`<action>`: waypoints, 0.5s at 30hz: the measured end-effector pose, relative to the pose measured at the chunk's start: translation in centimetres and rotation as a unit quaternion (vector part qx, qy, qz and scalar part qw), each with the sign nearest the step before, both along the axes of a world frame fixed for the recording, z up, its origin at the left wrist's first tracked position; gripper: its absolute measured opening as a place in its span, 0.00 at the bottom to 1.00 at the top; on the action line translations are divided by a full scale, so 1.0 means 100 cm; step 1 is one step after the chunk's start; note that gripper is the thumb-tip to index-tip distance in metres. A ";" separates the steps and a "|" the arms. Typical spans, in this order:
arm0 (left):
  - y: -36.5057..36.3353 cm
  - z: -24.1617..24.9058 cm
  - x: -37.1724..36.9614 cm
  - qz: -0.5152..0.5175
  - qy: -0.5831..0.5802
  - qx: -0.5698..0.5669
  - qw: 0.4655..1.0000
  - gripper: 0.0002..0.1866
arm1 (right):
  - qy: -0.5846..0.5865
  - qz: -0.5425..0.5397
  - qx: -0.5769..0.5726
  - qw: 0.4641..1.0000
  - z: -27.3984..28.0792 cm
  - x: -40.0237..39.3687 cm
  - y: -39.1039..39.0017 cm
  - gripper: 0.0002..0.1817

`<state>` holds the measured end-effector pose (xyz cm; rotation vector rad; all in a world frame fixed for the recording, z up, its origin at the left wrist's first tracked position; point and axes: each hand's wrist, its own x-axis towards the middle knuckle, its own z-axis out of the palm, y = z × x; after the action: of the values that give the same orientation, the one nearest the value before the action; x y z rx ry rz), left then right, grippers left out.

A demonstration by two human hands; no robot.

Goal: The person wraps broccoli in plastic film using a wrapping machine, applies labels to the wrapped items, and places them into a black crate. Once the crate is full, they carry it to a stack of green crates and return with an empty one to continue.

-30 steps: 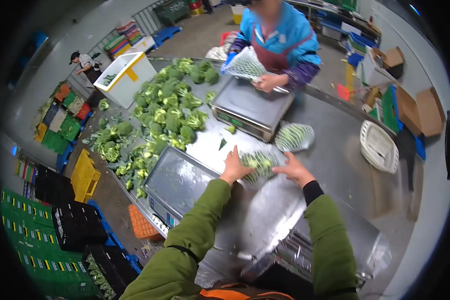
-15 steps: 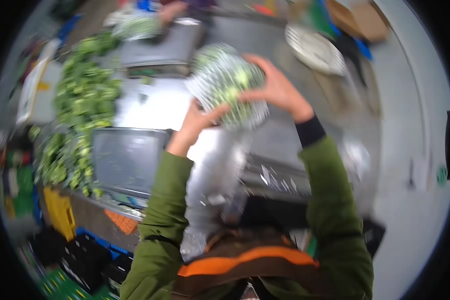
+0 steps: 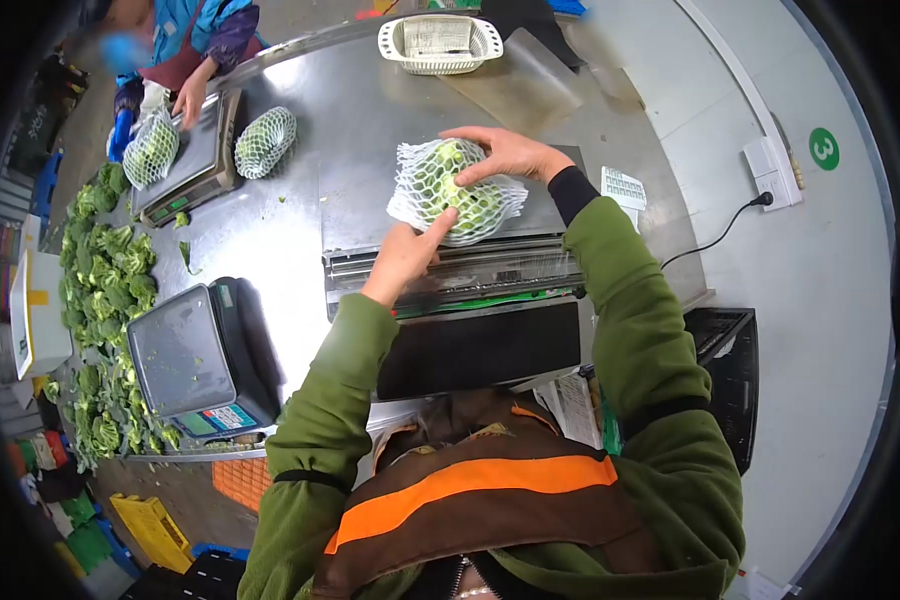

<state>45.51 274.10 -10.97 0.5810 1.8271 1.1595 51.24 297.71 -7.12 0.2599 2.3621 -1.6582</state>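
A bundle of broccoli in white foam netting (image 3: 432,185) is held between my two hands over the metal top of a film-wrapping machine (image 3: 355,205). My left hand (image 3: 407,258) grips its near lower edge, thumb laid on the netting. From the upper right, my right hand (image 3: 513,158) curls over the same bundle with its thumb pressed on top. The machine's roller slot (image 3: 450,268) lies just below the bundle, and a dark flat plate (image 3: 480,345) sits nearer to me.
Loose broccoli (image 3: 110,290) is heaped along the left edge beside a digital scale (image 3: 185,350). At upper left, a person's hand (image 3: 192,95) reaches over another scale (image 3: 185,160); netted broccoli (image 3: 265,142) lies beside it. A white basket (image 3: 440,65) stands at the back, a power cord (image 3: 710,238) at right.
My view has shifted rightward and steadied. The netted broccoli, still in both hands, has come over the wrapping machine's top.
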 end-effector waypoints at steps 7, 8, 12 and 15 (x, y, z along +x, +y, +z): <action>-0.088 0.003 -0.037 0.063 0.133 0.029 0.989 0.18 | 0.058 -0.183 0.224 0.956 -0.001 0.118 0.016 0.28; -0.105 -0.004 -0.041 0.074 0.245 0.013 0.967 0.11 | 0.038 -0.140 0.289 0.946 -0.015 0.149 0.024 0.23; -0.124 -0.019 -0.042 -0.080 0.519 0.038 0.850 0.09 | 0.042 -0.104 0.441 0.891 -0.041 0.203 -0.002 0.15; -0.108 -0.011 -0.049 -0.195 0.570 0.134 0.787 0.09 | 0.155 -0.068 0.446 0.879 -0.050 0.195 -0.013 0.12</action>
<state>40.59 263.35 -12.07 2.0660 2.2785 0.7848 70.72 296.39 -12.10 0.3316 3.2754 -0.5369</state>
